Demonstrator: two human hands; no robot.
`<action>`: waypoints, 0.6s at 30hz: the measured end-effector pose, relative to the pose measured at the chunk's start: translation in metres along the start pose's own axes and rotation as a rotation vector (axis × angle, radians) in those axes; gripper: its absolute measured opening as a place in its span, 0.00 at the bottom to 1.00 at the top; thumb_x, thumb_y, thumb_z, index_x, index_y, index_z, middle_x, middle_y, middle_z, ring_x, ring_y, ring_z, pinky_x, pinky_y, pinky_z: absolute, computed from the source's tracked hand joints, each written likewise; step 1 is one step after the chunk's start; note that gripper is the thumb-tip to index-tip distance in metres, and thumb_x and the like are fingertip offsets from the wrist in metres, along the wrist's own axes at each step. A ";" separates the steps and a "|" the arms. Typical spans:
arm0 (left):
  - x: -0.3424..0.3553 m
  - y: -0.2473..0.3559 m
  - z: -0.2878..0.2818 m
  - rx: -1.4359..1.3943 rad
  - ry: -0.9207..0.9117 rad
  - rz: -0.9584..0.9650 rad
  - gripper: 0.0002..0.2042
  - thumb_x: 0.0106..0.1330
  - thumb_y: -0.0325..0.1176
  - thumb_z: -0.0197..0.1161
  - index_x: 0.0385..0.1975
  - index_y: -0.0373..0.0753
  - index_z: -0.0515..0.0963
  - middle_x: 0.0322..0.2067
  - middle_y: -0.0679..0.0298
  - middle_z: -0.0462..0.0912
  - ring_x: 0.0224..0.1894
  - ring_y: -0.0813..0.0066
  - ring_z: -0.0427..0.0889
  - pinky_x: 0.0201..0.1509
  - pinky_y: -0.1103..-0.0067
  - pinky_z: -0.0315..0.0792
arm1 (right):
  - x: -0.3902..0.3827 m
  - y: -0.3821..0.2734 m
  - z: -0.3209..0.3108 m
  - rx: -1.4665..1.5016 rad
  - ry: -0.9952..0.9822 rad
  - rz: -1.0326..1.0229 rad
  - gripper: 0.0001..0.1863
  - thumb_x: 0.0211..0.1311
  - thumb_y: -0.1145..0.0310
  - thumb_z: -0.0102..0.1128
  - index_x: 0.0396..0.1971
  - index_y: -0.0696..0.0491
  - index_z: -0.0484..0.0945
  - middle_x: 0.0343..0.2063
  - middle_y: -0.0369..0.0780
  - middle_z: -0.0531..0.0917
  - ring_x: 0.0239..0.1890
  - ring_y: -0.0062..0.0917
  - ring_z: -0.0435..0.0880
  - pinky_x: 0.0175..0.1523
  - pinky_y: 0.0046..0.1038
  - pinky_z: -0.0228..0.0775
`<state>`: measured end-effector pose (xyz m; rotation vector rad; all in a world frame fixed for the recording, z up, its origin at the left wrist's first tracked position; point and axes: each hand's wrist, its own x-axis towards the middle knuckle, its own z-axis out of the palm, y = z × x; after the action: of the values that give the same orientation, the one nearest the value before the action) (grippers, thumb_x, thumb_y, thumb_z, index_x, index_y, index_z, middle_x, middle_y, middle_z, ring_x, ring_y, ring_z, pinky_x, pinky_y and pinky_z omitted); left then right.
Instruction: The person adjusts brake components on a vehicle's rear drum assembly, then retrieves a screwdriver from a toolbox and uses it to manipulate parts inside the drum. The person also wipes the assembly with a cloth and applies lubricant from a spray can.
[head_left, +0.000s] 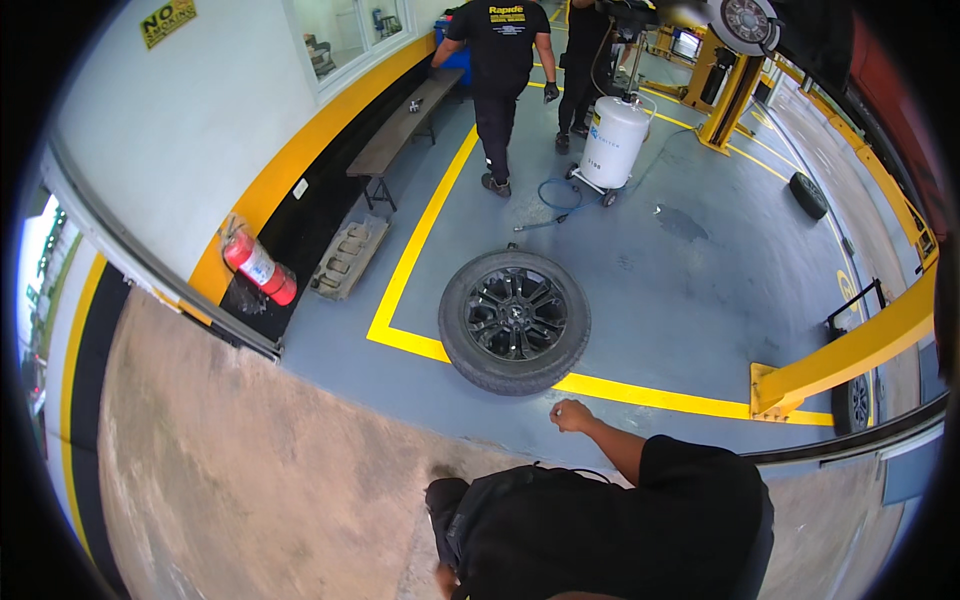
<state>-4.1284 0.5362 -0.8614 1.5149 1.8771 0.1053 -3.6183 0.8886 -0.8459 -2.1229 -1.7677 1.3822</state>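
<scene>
My right hand (pixel 571 416) hangs just short of a tire with a black spoked rim (pixel 515 320), apart from it, with its fingers curled; whether they hold anything is hidden. The tire lies flat on the grey floor (pixel 660 310), across the corner of a painted yellow line (pixel 650 397). Low at the bottom, mostly hidden by my dark clothing, part of my left hand (pixel 444 580) shows over the concrete; its fingers cannot be made out.
Two people (pixel 497 90) (pixel 580 80) are at the back, near a white wheeled tank (pixel 613 140) with a hose. Along the left stand a bench (pixel 395 135), a tray (pixel 350 255) and an extinguisher (pixel 258 262). Yellow lift posts (pixel 850 355) and spare tires (pixel 807 195) are right.
</scene>
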 end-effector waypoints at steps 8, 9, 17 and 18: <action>0.241 -0.021 -0.121 -0.356 -0.285 -0.323 0.17 0.77 0.42 0.58 0.53 0.36 0.82 0.42 0.54 0.90 0.44 0.59 0.89 0.51 0.58 0.82 | 0.185 -0.049 0.009 -0.917 -0.191 -0.145 0.12 0.63 0.63 0.67 0.43 0.47 0.93 0.36 0.42 0.94 0.42 0.36 0.94 0.52 0.38 0.86; 0.280 -0.038 -0.165 -0.303 -0.259 -0.325 0.17 0.77 0.43 0.58 0.52 0.36 0.83 0.41 0.53 0.90 0.44 0.59 0.90 0.51 0.57 0.82 | 0.207 -0.072 0.031 -0.791 -0.162 -0.013 0.12 0.60 0.64 0.68 0.41 0.45 0.93 0.39 0.41 0.94 0.45 0.39 0.94 0.53 0.39 0.86; 0.615 -0.124 -0.454 0.075 0.027 -0.217 0.18 0.76 0.45 0.57 0.39 0.37 0.87 0.35 0.49 0.90 0.41 0.52 0.90 0.50 0.51 0.80 | 0.212 -0.177 0.002 -0.206 0.174 0.765 0.13 0.52 0.68 0.73 0.39 0.45 0.94 0.45 0.48 0.93 0.53 0.44 0.92 0.59 0.39 0.85; 0.680 -0.127 -0.524 0.184 0.163 -0.190 0.18 0.76 0.45 0.57 0.38 0.37 0.88 0.34 0.48 0.90 0.40 0.51 0.90 0.50 0.51 0.80 | 0.232 -0.201 0.016 -0.151 0.190 0.776 0.12 0.55 0.68 0.71 0.40 0.51 0.93 0.48 0.48 0.92 0.56 0.43 0.91 0.60 0.39 0.84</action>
<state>-4.5691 1.2836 -0.8511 1.4760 2.2033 -0.0338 -3.7943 1.1385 -0.8811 -3.0822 -1.0268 1.0908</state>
